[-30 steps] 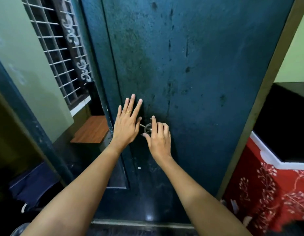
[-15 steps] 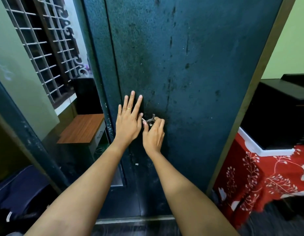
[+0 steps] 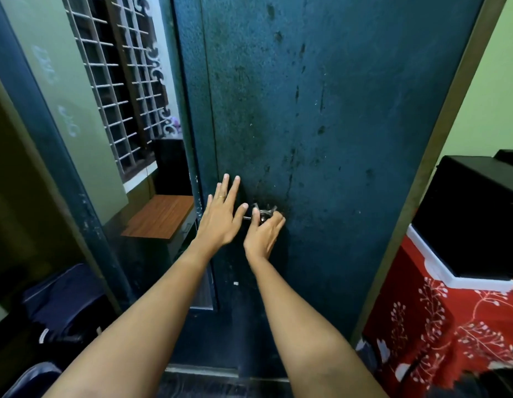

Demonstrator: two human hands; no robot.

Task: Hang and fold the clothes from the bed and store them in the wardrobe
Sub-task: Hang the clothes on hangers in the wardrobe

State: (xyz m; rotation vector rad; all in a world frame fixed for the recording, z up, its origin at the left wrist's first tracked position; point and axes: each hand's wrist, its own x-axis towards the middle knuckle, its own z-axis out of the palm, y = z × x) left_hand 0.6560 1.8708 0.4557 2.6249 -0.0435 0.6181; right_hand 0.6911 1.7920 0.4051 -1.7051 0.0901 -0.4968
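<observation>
Our left hand lies spread on the blue door (rough, spotty, green walls around); our right hand pinches the handle.

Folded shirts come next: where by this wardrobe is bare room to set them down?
The wooden tabletop left of the wardrobe door looks bare, unless that is a reflection. Crowded: a black box covers the red-clothed stand.

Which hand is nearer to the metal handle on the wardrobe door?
Right. The right hand grips the handle; the left hand lies flat on the door just left of it.
</observation>
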